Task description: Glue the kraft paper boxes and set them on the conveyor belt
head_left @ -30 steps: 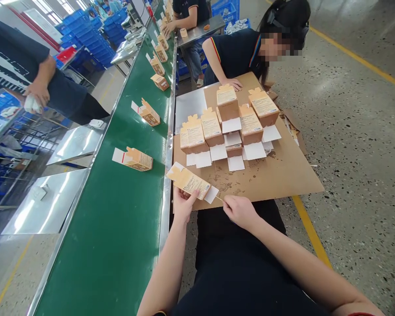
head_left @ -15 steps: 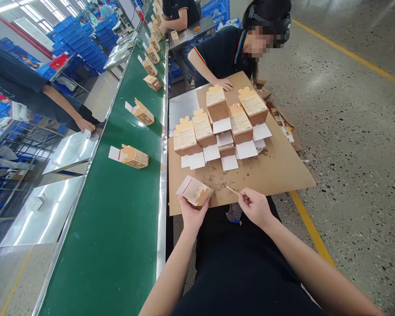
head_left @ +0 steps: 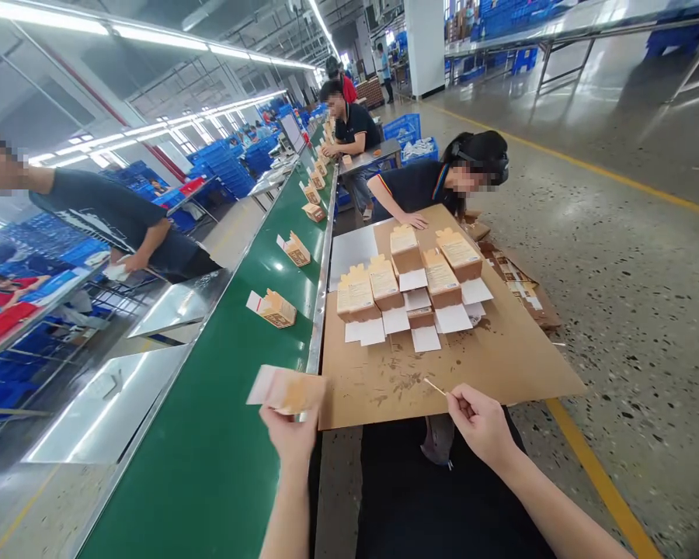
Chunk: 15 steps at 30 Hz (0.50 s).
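Observation:
My left hand (head_left: 291, 435) grips a small open carton (head_left: 296, 392) from below, over the right edge of the green conveyor belt (head_left: 210, 404). The carton is smeared by motion, with its white flap pointing left. In my right hand (head_left: 478, 418) a thin cotton swab (head_left: 436, 386) is pinched, its tip just above the brown cardboard sheet (head_left: 518, 365). Beyond it, several open cartons (head_left: 356, 293) stand grouped on the sheet with white flaps toward me. Dark smudges mark the cardboard near the swab.
More cartons (head_left: 276, 308) stand in a row along the belt, bordered by a metal rail (head_left: 321, 310). A co-worker (head_left: 419, 186) leans over the sheet's far side, one hand on it. Another person (head_left: 122, 225) stands across the belt beside metal tables (head_left: 110, 396).
My left hand has carried the carton leftward from the cardboard sheet to the belt's edge. My right hand still holds the swab. The view has tilted up, and the person across the belt has shifted.

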Available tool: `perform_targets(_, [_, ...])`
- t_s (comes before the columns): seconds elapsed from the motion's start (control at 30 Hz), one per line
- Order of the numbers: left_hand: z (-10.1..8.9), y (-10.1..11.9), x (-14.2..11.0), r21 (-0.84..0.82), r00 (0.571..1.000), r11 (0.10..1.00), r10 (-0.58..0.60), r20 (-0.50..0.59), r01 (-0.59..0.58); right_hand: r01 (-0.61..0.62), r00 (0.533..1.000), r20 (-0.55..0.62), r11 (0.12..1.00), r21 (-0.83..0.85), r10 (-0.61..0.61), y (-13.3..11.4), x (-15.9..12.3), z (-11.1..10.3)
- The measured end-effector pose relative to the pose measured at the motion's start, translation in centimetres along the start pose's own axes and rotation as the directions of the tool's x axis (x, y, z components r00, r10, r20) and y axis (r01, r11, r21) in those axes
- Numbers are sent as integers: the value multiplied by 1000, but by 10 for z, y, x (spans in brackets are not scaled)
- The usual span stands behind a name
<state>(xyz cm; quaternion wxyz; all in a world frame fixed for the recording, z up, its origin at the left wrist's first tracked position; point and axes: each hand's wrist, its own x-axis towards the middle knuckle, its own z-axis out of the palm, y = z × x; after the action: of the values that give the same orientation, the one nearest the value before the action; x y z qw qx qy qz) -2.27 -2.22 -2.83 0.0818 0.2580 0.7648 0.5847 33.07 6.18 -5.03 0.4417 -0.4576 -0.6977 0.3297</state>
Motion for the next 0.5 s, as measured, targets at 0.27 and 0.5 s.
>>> perform_targets(0.27, [-81,-31,75,112,974,981,-137,-181,159,-29,998,50,998,52,27,-5,9,2])
perform_targets(0.5, [-80,-30,36,167,911,979,169,-376,-112,-95,995,-30,995,13,95,-3,8,-32])
